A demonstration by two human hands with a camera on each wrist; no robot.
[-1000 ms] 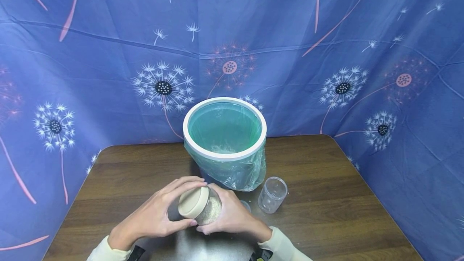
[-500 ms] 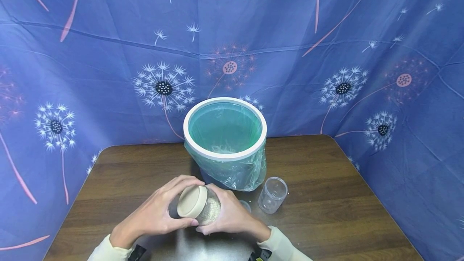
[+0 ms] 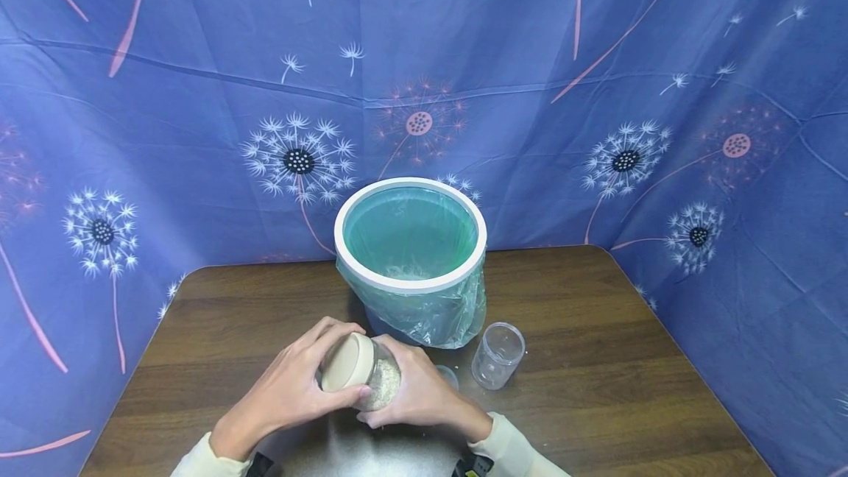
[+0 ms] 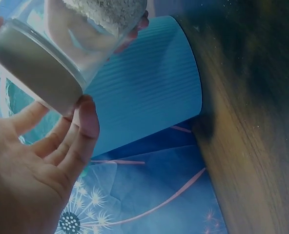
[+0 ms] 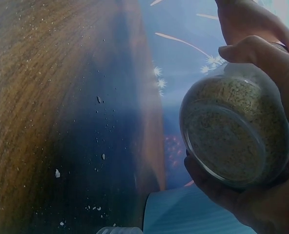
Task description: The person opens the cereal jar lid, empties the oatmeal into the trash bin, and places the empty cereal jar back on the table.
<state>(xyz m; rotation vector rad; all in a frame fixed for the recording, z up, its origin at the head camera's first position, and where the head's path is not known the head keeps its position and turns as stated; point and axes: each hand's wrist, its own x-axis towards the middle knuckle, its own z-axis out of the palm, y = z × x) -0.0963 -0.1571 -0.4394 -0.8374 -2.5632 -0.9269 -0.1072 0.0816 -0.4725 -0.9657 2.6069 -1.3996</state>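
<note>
Both hands hold a clear jar [image 3: 386, 383] of pale flakes, tilted on its side, close in front of the bin. Its cream lid [image 3: 347, 362] points left and the base points right. My left hand [image 3: 288, 381] grips the lid, fingers over the far side and thumb on the near side. My right hand [image 3: 424, 387] is wrapped round the jar's body. In the left wrist view, lid and jar sit together and the flakes [image 4: 110, 14] lie toward the base end. The right wrist view shows the round base [image 5: 225, 141] head-on.
A bin with a white rim [image 3: 411, 286] and green liner stands behind the hands. Right of it is a clear open jar [image 3: 498, 356]. A small clear round piece [image 3: 448, 376] is partly hidden behind my right hand. White crumbs [image 5: 57, 173] dot the wooden table [image 3: 596, 374].
My left hand and the lid have shifted slightly left and turned a little, the thumb moving right along the lid's near side. The right hand stays almost in place on the jar.
</note>
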